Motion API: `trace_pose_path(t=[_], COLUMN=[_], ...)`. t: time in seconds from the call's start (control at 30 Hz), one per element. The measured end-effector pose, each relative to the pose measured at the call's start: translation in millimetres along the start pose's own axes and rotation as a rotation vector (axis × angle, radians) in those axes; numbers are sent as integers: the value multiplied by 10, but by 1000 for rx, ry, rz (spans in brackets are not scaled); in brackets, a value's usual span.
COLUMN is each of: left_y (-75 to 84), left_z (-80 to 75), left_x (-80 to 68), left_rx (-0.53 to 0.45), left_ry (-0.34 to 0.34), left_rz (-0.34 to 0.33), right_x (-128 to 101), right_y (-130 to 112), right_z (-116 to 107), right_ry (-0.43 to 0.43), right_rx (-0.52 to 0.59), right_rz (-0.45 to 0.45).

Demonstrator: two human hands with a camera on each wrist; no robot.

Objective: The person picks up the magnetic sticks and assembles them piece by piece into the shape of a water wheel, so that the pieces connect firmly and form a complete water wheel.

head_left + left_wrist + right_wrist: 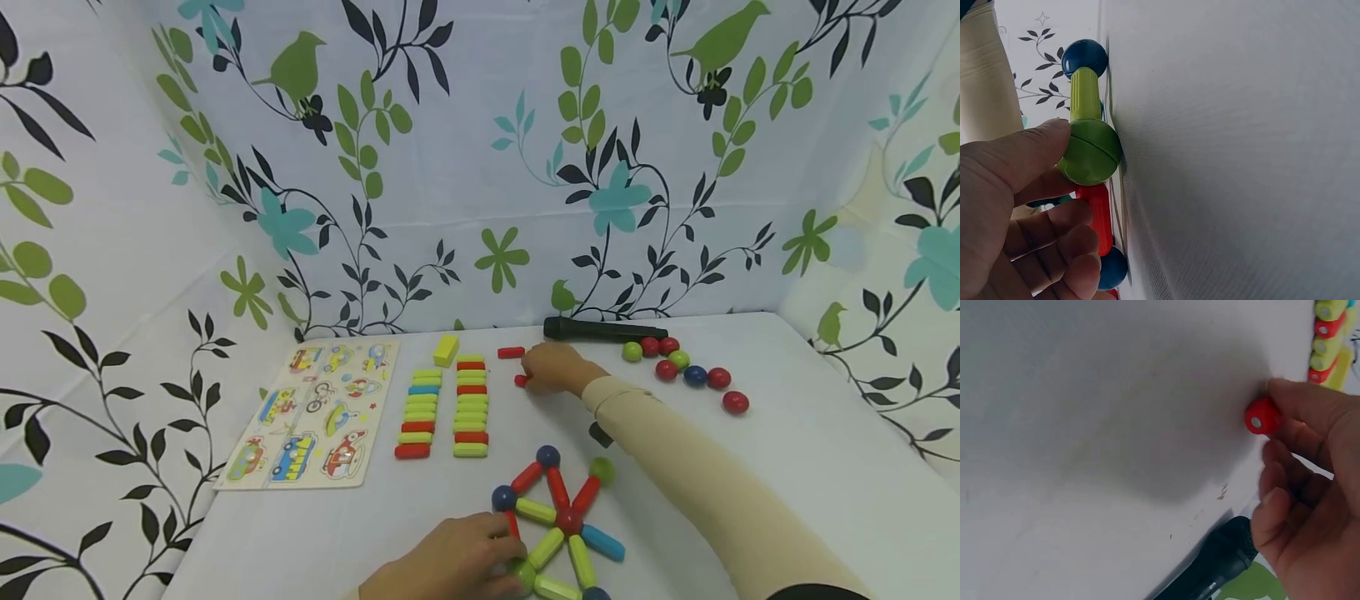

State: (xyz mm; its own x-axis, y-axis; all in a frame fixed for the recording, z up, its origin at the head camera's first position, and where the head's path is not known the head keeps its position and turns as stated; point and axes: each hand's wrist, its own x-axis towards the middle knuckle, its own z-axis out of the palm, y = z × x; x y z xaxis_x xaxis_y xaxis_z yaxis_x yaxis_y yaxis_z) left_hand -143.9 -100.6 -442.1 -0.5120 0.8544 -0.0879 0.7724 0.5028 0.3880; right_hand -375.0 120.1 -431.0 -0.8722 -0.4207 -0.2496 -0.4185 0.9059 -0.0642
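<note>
My left hand point(453, 557) pinches a green ball point(1091, 153) between thumb and fingers. That ball is a corner of a wheel-like figure made of magnetic rods and balls, with a red ball point(569, 522) at its hub. A red rod point(1099, 219) runs from the green ball beside my curled fingers to a blue ball point(1112, 269). At the back of the table, my right hand point(557, 368) pinches a red rod point(1263, 416) by thumb and fingertip, its round metal-tipped end showing. Another red rod point(512, 353) lies just beyond that hand.
Two columns of rods point(471, 408) lie left of centre, with a yellow block point(446, 351) behind them. A picture puzzle board point(345, 385) lies at the left. Behind my right arm are a black microphone point(603, 330) and several loose balls point(696, 377). A small dark piece point(600, 434) sits beside the sleeve.
</note>
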Motion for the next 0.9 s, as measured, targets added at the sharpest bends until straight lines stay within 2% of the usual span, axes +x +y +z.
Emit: trace_pose_path(t=[0.23,0.37,0.6,0.9], left_y=[-1,2,5,9], left_z=[26,16,18,24], left_x=[5,-4,-22,0], left_rx=[-10,4,19,26], left_ry=[-6,10,45,38], left_rz=[-1,-1,4,-6], right_x=[-544,-872,-1212,-1324], right_y=[120,174,136,79], right_z=[-82,-65,30,84], right_ry=[-55,-94,-137,-151], right_rx=[261,345,339,298], right_rz=[-71,-117,-156,-157])
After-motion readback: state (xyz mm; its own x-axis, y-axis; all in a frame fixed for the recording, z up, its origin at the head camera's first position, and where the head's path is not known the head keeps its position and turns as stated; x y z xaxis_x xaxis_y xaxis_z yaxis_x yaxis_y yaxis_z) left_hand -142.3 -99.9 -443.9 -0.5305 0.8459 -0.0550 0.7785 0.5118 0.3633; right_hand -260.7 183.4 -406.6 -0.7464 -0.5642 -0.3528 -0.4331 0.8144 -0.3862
